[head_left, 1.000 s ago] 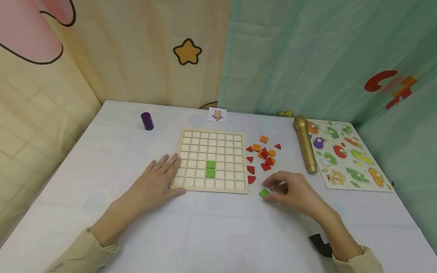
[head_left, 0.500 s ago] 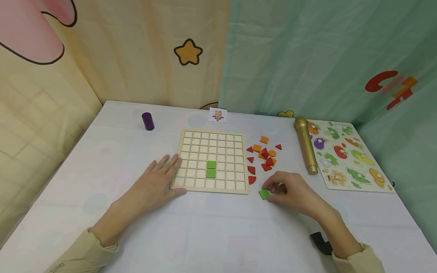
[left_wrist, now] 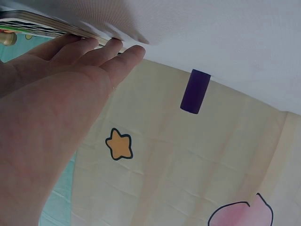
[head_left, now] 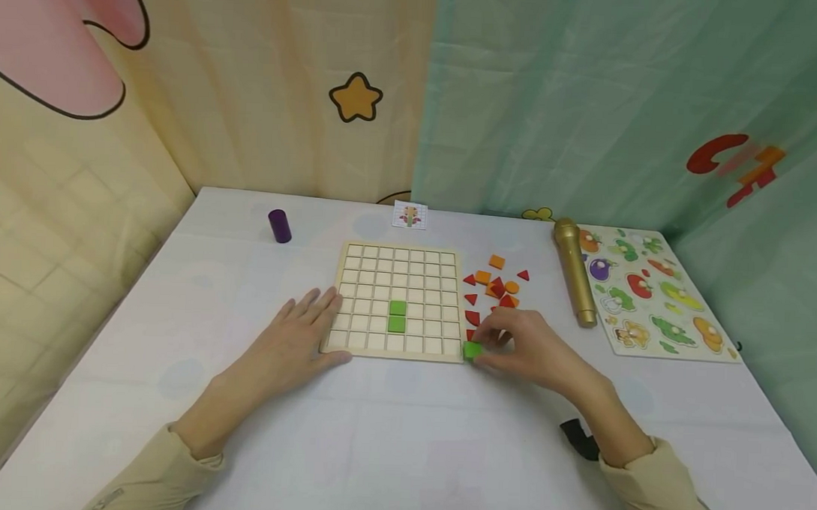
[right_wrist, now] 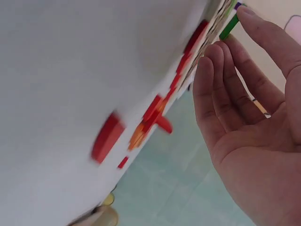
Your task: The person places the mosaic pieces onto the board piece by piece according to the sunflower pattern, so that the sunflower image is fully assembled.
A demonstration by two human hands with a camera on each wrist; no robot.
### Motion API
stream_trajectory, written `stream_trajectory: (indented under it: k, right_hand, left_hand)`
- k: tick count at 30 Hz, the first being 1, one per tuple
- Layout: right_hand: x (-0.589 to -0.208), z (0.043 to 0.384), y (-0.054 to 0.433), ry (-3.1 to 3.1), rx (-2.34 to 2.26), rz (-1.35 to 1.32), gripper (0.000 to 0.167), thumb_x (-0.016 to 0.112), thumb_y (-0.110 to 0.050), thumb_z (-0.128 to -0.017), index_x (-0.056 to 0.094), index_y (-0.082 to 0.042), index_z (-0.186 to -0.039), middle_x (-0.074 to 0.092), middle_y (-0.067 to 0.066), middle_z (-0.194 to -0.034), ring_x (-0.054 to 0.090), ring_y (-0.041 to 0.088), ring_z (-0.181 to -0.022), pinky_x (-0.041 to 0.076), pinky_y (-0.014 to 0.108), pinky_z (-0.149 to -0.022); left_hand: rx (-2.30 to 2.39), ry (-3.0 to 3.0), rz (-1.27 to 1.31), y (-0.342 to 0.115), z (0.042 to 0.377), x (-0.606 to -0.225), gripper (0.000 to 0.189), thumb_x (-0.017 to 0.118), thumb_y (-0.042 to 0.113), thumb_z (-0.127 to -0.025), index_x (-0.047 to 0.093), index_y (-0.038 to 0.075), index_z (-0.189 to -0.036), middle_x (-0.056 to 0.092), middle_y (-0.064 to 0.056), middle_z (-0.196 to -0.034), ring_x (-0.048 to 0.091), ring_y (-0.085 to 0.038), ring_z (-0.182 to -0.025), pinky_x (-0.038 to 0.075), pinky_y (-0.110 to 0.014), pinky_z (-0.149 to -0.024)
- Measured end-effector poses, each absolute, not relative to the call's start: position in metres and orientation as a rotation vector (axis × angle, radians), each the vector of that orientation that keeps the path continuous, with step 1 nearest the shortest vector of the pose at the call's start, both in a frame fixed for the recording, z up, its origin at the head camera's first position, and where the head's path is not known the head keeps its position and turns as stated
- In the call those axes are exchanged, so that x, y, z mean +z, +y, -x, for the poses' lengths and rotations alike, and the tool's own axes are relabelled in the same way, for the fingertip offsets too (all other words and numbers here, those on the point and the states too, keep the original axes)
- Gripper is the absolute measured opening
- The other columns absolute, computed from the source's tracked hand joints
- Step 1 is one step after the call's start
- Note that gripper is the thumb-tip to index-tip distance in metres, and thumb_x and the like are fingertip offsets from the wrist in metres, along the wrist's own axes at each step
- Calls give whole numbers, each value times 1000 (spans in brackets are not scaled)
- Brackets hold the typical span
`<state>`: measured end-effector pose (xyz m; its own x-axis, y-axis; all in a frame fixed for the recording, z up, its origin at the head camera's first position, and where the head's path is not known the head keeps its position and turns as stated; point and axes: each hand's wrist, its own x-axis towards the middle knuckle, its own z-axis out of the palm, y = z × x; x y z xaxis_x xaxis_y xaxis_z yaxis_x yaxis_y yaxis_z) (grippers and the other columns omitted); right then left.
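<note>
A wooden grid board (head_left: 365,343) lies mid-table with two green square tiles (head_left: 397,324) set one above the other in its cells. My left hand (head_left: 296,339) lies flat at the board's left edge, fingers straight and touching the rim. Between thumb and fingertips, my right hand (head_left: 530,348) pinches another green square tile (head_left: 472,351) by the board's lower right corner. In the right wrist view that green tile (right_wrist: 230,27) appears edge-on, clear of the tabletop. Loose red pieces (head_left: 471,317) and orange pieces (head_left: 497,262) lie right of the board, some partly hidden by the right hand.
Behind the board lies a small picture card (head_left: 410,215). A purple cylinder (head_left: 279,226) stands at the back left. On the right are a gold microphone (head_left: 575,272) and a vegetable puzzle board (head_left: 669,324). A black curved object (head_left: 580,439) lies near the right forearm.
My right hand has picked the green tile up from the table and carried it left to the board's corner. My left hand stays at the board's edge.
</note>
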<state>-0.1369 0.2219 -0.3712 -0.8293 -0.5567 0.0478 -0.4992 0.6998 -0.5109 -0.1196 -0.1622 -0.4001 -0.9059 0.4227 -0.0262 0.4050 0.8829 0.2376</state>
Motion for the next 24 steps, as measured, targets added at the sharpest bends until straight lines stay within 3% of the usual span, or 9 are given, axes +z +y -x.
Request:
stream_trajectory:
  k: [9,24]
  right_hand:
    - [-365,149,167,2752,-844,955,20,91,-17,-84,77,-12,-98,70,0,-88,64,18,-82,57,29,-74]
    - [-375,149,109,2793,-720,898,22,92,-20,-83,78,-13,-98,69,-2,-85,58,12,-78,53,25,-72]
  left_hand:
    - [358,2968,-654,-162,120,-400,94,64,56,-101,26,-1,-165,23,-18,-174,21,-44,-161,19,-66,-128]
    - [347,2966,-648,-163,120,-400,94,62,57,-102,24,0,-166,22,-17,-175,20,-43,-161,18,-65,-129]
